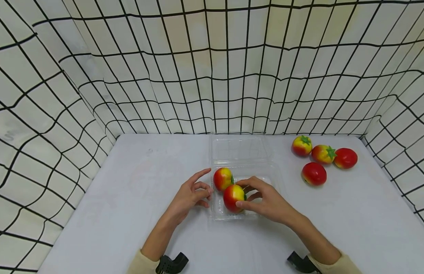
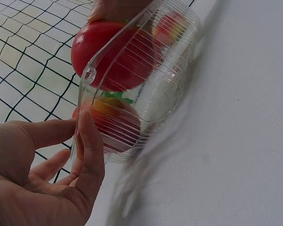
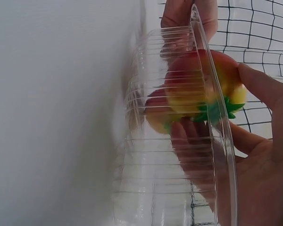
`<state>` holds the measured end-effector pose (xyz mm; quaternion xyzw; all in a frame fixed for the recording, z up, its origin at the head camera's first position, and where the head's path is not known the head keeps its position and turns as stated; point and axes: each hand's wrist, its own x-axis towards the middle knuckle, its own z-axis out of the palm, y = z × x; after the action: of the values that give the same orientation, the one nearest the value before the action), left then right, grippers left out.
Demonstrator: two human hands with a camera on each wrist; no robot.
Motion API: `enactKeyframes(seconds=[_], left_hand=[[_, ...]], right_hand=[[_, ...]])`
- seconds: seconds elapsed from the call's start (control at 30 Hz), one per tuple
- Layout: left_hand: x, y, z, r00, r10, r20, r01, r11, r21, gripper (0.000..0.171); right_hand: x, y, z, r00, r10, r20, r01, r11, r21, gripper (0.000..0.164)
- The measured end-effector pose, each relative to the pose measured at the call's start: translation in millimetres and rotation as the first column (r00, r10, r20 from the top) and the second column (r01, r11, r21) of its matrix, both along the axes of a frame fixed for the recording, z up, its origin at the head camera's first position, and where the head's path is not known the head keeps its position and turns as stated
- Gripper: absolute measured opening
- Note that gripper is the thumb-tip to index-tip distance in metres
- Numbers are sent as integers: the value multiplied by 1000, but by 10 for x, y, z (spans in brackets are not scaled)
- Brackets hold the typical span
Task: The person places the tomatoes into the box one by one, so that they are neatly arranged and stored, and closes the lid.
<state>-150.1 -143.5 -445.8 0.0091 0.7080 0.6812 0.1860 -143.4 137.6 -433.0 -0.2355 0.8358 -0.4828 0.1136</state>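
A clear plastic clamshell box lies on the white table, its lid folded back on the far side. One red-and-yellow tomato sits inside at the left. Nearer me, my right hand holds a second such tomato between thumb and fingers, its green leaves toward the palm. Whether this one touches the box floor cannot be told. At the box's left side, my left hand pinches the rim between thumb and finger in the left wrist view, index finger pointing outward in the head view.
On the table's far right, two red-and-yellow tomatoes with green leaves lie close to two plain red ones. Black wire mesh rises behind the table and along both sides. Black wrist mounts sit on both forearms.
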Motion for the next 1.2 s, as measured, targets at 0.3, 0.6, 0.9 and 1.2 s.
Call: enactKeyframes(seconds=[0.3,0.6,0.9,1.2], left_hand=[[-11,-5,-15,1000,-7,-9,7,1000,-9,69],[-9,-1,-8,1000,4,-2,-4,1000,-4,69],[-7,8,-8,1000,9,2,-9,1000,1,69],[-8,3,-3,1000,3,9,-3,1000,22,69]], right_hand=[[16,-81,4,1000,16,18,-16,1000,17,54],[12,-165,10,999,19,51,-19,1000,5,53],[28,-247,-4,996,-4,87,2,1000,19,53],[21,-284,-10,996,-7,90,5,1000,21,51]])
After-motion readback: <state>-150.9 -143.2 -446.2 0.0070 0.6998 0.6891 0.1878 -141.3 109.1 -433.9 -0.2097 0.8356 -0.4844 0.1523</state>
